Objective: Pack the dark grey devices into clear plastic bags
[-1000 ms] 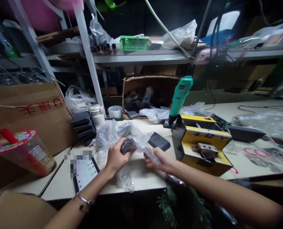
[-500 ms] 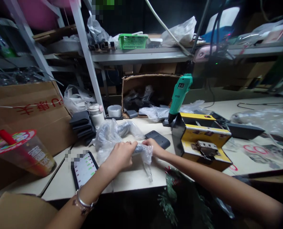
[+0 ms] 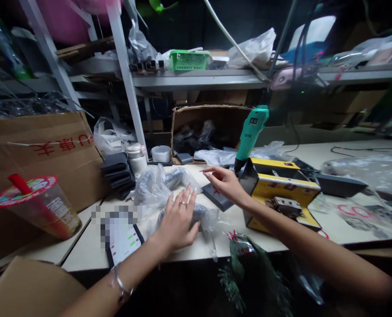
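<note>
A crumpled clear plastic bag (image 3: 149,187) with dark, rounded contents that I cannot make out lies on the table. My left hand (image 3: 178,218) rests over its near part, fingers spread and gripping nothing. To the right, my right hand (image 3: 227,182) hovers above a flat dark grey case (image 3: 217,198). Its fingers point left, loosely bent and a little apart, with nothing visible in them. Part of the case is hidden behind that hand and wrist.
A teal electric screwdriver (image 3: 253,127) hangs above a yellow and black metal fixture (image 3: 283,187). Left are a phone (image 3: 125,237), a drink cup (image 3: 47,211), stacked dark cases (image 3: 116,171) and a white bottle (image 3: 136,158). An open cardboard box (image 3: 212,114) stands behind.
My left hand has let go of the bag and spread its fingers over it. My right hand has come off the bag's near end and risen over the grey case.
</note>
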### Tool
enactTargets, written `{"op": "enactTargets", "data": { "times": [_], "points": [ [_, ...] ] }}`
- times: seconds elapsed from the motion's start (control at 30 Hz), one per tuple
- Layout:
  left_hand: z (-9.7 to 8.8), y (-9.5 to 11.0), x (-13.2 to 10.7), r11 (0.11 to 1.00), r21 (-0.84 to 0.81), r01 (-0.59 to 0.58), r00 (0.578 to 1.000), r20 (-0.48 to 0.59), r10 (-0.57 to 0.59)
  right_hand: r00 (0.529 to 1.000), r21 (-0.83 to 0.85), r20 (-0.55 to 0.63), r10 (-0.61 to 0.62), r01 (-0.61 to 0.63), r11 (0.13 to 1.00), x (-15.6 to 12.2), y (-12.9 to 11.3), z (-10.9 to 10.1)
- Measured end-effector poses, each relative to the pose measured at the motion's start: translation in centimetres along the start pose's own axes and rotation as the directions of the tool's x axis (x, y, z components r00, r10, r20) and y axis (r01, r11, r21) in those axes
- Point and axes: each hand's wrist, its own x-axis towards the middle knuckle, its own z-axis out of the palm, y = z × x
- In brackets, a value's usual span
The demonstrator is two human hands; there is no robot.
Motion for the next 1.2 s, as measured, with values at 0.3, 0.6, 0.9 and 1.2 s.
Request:
{"op": "enactTargets", "data": {
  "times": [0.3, 0.6, 0.9, 1.2],
  "points": [
    [5.7, 3.4, -5.9, 0.878, 0.105, -0.466, 0.881, -0.028, 0.471, 0.848, -0.232, 0.447, -0.285, 0.418, 0.879, -1.2, -2.4, 2.1],
    [7.5, 3.4, -6.1, 0.902, 0.123, -0.414, 0.909, 0.002, 0.417, 0.765, -0.518, 0.642, -0.042, 0.474, 0.712, -1.4, -1.6, 5.3],
    [7.7, 3.0, -5.9, 0.871, 0.126, -0.476, 0.88, 0.071, 0.47, 0.833, -0.619, 0.548, -0.076, 0.464, 0.634, 2.4, 0.9, 5.9],
    [8.1, 3.2, -6.1, 0.86, 0.206, -0.467, 0.881, 0.023, 0.472, 0.882, -0.69, 0.466, -0.073, 0.414, 0.594, 5.5, 2.3, 7.0]
  ]
}}
